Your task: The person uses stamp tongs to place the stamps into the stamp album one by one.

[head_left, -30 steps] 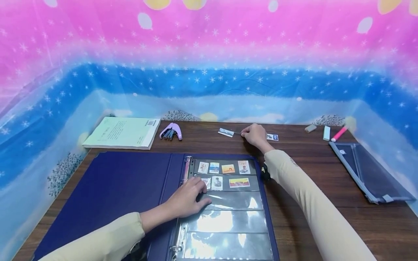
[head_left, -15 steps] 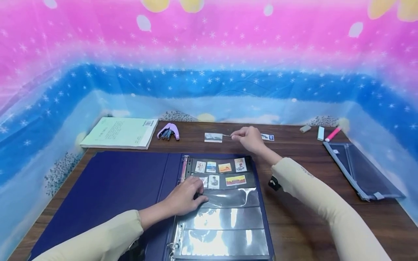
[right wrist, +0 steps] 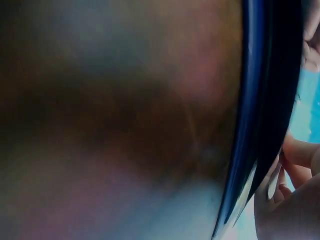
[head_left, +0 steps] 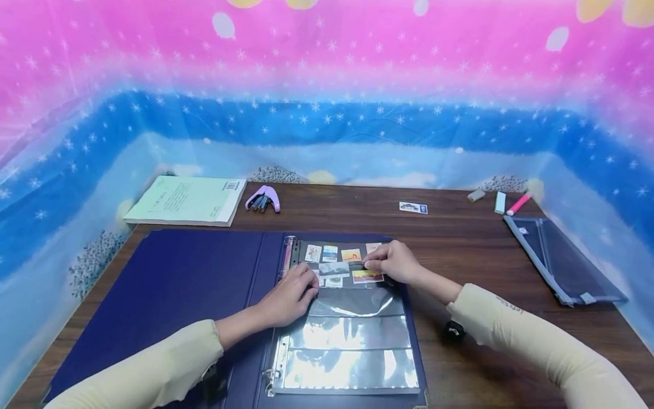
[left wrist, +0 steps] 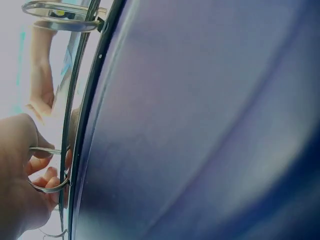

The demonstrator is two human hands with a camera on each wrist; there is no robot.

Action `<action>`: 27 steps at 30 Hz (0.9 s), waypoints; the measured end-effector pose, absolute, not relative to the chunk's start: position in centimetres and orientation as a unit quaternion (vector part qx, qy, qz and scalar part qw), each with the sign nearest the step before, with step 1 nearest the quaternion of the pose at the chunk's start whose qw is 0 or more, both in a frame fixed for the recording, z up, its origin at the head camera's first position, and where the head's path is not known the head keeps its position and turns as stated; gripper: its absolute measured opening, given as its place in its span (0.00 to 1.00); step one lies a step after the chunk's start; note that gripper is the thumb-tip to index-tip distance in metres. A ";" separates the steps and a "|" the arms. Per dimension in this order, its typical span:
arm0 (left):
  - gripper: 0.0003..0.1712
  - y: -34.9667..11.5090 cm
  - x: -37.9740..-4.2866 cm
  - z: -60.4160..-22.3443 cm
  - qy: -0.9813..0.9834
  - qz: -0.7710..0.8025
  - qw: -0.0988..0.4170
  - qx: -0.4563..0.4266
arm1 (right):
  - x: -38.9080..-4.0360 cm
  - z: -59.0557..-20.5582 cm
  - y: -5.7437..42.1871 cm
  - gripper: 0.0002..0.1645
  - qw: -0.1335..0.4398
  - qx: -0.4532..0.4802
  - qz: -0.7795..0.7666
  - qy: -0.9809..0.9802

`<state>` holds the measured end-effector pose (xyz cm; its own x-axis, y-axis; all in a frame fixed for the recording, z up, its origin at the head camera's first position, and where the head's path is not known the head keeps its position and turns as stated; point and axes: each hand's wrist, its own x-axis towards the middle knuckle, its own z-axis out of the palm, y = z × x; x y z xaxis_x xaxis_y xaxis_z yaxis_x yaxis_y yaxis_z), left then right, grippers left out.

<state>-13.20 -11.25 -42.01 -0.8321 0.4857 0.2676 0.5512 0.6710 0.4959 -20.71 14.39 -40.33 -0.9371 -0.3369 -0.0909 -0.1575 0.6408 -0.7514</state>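
Note:
A blue ring binder (head_left: 204,284) lies spread on the table, its black stamp page (head_left: 352,304) on the right side. Several stamps fill the upper pocket rows. My right hand (head_left: 395,262) pinches tweezers (right wrist: 273,182), thin and mostly hidden by the fingers. At their tip a grey landscape stamp (head_left: 334,269) is over the second row, partly covering a stamp there; whether it touches the page I cannot tell. My left hand (head_left: 291,292) rests on the page's left part by the rings (left wrist: 47,187), fingers loosely bent beside the second row.
One more stamp (head_left: 413,208) lies on the wooden table at the back. A green book (head_left: 186,200) and a purple stapler-like tool (head_left: 263,199) sit back left. An eraser (head_left: 500,202), a pink marker (head_left: 519,203), a small grey piece (head_left: 476,195) and a mesh zip pouch (head_left: 562,261) are at right.
My right hand has brought the grey stamp off the back of the table, toward me, to over the page's second row. The left hand stays about where it was on the page.

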 end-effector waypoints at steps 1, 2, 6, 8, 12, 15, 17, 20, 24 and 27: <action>0.05 -11.2 -13.3 -42.0 -0.911 -0.291 0.059 -0.287 | -20.5 -40.4 14.4 0.07 0.111 -0.141 -0.399 0.899; 0.05 -11.2 -13.3 -42.0 -0.910 -0.293 0.062 -0.288 | -20.3 -40.5 14.4 0.07 0.112 -0.147 -0.396 0.900; 0.05 -11.1 -13.3 -41.7 -0.910 -0.299 0.060 -0.280 | -19.5 -40.7 14.1 0.05 0.117 -0.170 -0.389 0.898; 0.05 -11.1 -13.3 -41.6 -0.911 -0.301 0.060 -0.276 | -19.1 -40.7 14.0 0.05 0.119 -0.177 -0.387 0.897; 0.05 -11.1 -13.2 -41.5 -0.912 -0.297 0.060 -0.277 | -18.5 -40.8 13.6 0.05 0.128 -0.171 -0.388 0.896; 0.05 -11.2 -13.1 -41.4 -0.913 -0.288 0.066 -0.280 | -18.3 -40.9 13.4 0.06 0.138 -0.170 -0.388 0.895; 0.05 -11.1 -13.1 -41.4 -0.914 -0.283 0.069 -0.282 | -18.3 -40.9 13.3 0.06 0.143 -0.175 -0.387 0.894; 0.05 -11.1 -13.1 -41.4 -0.915 -0.278 0.072 -0.283 | -18.3 -40.8 13.3 0.06 0.154 -0.182 -0.389 0.890; 0.04 -11.1 -13.1 -41.5 -0.917 -0.272 0.076 -0.282 | -18.7 -40.7 13.4 0.07 0.174 -0.203 -0.392 0.880; 0.04 -11.0 -13.1 -41.6 -0.918 -0.265 0.082 -0.283 | -19.0 -40.7 13.5 0.07 0.190 -0.219 -0.396 0.871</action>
